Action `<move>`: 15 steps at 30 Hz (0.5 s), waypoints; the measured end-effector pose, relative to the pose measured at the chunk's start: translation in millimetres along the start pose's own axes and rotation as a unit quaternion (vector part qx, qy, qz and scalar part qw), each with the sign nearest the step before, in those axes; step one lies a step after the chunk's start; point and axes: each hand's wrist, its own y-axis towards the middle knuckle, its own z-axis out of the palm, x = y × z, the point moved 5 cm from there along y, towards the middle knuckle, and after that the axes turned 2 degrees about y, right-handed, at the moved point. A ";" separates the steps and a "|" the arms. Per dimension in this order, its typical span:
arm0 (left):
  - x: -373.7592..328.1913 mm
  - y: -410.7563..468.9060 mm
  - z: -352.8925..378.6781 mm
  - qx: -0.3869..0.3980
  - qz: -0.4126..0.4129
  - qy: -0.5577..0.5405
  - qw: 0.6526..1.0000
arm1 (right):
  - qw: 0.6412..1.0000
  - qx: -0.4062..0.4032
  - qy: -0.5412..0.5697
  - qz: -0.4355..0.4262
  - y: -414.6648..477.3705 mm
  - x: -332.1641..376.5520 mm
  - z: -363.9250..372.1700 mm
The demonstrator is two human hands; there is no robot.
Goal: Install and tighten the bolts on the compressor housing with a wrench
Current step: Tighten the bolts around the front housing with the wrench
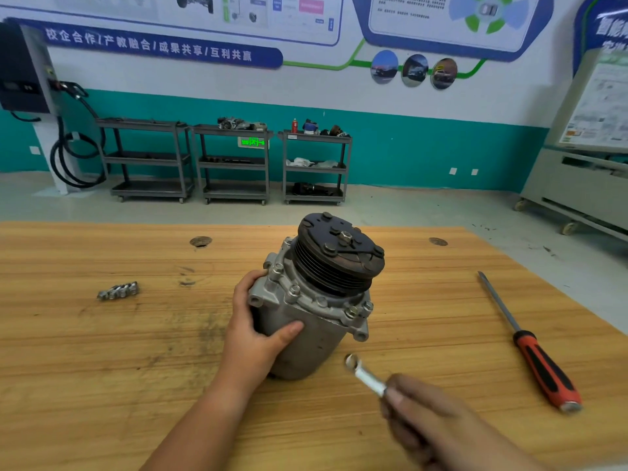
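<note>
A grey metal compressor (316,321) with a black grooved pulley (339,253) on top stands tilted on the wooden table (102,368). Several bolts (294,289) sit in the housing flange under the pulley. My left hand (253,331) grips the left side of the housing, thumb across its front. My right hand (428,419), blurred, holds a silver wrench (365,375) whose ring end points up-left, just right of the compressor's base and apart from it. A small pile of loose bolts (118,290) lies on the table to the far left.
A long screwdriver with an orange-and-black handle (540,365) lies at the right of the table. Two round holes (200,241) mark the table's far side. Beyond it stand three grey carts (234,164), a charging unit with cables at left and a white cabinet at right.
</note>
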 end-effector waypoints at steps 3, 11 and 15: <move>0.1 1.1 0.5 0.006 0.001 0.001 1.000 | 0.988 -0.032 -0.146 -0.040 1.8 30.3 -44.1; -0.1 1.7 0.0 0.004 0.012 0.004 1.000 | 0.878 0.063 -0.473 -0.044 48.7 98.1 -67.9; 1.1 2.8 -0.3 0.003 0.021 0.007 1.000 | 0.849 0.130 -0.512 -0.013 67.5 111.3 -62.0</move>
